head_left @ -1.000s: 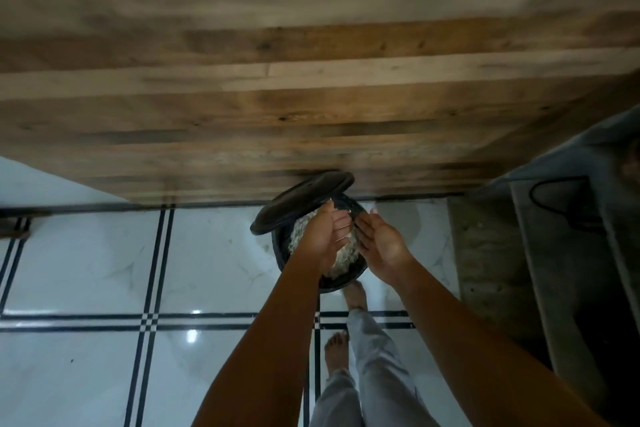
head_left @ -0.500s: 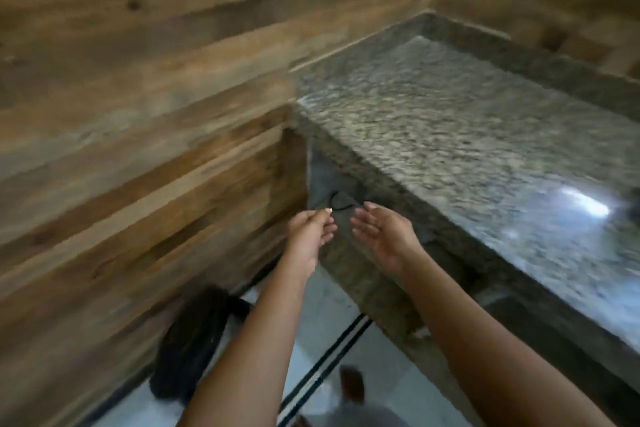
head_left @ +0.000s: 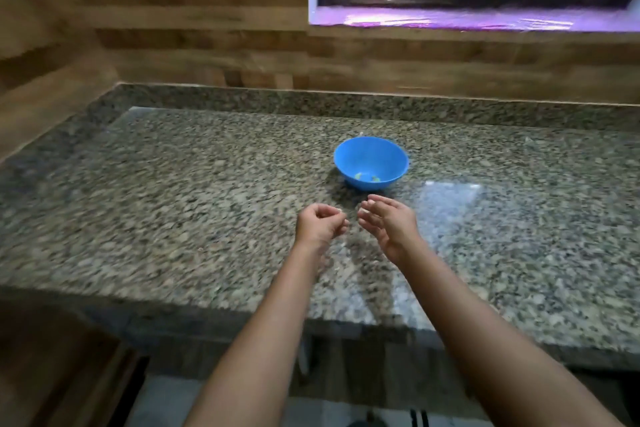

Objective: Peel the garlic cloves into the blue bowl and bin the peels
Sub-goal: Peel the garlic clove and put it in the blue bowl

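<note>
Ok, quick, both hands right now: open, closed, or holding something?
Left hand: fingers curled in; cannot tell if they pinch anything.
Right hand: open, fingers relaxed, holding nothing.

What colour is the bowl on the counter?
The bowl is bright blue, seen best in the head view.

Left hand (head_left: 320,224) is held forward, fingers curled in; right hand (head_left: 389,222) is held alongside, fingers relaxed, palm inward.
</note>
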A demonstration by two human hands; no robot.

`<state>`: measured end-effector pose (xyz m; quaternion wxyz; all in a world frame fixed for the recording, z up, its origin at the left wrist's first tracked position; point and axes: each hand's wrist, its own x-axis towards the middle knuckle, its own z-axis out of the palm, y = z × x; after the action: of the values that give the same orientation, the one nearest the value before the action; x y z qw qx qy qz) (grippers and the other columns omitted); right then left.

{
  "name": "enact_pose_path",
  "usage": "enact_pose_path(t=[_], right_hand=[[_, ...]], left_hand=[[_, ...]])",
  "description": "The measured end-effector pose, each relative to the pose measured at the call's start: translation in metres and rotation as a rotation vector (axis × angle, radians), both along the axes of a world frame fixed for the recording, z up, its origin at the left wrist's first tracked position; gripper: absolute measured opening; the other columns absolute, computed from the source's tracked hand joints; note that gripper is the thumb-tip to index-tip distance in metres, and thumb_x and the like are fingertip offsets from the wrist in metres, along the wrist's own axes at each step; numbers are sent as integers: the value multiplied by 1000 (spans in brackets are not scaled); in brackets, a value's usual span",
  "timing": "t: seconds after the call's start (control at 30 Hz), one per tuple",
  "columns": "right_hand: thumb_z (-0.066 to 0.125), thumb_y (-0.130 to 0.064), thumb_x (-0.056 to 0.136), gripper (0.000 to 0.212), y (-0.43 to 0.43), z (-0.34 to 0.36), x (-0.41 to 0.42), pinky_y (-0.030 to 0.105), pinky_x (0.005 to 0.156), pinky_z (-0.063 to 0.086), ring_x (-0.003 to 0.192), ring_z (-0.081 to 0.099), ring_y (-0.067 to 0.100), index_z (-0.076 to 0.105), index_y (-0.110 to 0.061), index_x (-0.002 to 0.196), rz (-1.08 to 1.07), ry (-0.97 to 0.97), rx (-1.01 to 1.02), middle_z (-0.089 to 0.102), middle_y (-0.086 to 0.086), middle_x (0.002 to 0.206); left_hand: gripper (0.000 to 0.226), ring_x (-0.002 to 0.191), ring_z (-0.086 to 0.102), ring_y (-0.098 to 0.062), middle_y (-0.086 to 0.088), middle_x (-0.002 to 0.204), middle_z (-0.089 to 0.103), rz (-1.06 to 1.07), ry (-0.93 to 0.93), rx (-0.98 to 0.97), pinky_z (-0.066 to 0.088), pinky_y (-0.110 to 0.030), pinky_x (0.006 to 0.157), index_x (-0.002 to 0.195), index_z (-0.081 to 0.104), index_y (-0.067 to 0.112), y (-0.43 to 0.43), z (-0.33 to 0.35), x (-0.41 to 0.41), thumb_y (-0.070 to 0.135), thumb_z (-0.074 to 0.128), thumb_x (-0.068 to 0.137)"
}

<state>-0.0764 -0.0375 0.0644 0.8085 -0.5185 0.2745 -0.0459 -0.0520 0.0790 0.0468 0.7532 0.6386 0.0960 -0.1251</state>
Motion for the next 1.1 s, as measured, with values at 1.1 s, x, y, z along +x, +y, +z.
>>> enact_pose_path(t=[1.1], right_hand=[[62,-9,88,8,-76,-12,69,27,51,49,57,58,15,67,-4,90,66,-60,-641,64,8,73]], left_hand=[[23,76,62,-13,-8,88,66,-276,17,114,53,-25,73,104,61,3,-52,-46,80,-3,65,82]])
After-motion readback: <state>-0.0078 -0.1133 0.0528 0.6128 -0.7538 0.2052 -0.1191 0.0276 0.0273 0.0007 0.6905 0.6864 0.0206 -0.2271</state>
